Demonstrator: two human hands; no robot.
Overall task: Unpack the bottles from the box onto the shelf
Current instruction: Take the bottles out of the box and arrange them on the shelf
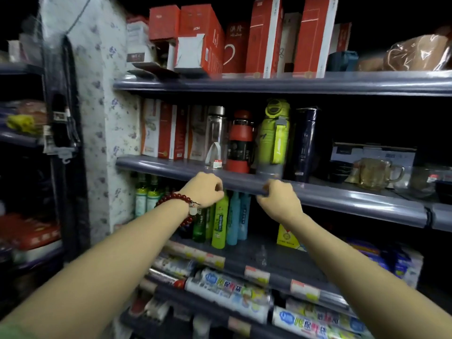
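Dim shop aisle: grey-blue metal shelving (318,194) rises in tiers beside a pillar papered in a floral print (97,113); a second rack (22,140), apparently similar, stands blurred in shadow at left.

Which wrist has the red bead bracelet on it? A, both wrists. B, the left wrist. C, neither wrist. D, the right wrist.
B: the red bead bracelet circles the wrist behind the left hand, while the wrist behind the right hand is bare.

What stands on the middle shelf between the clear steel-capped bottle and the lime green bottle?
In the head view, a red bottle stands between the clear bottle and the lime green bottle.
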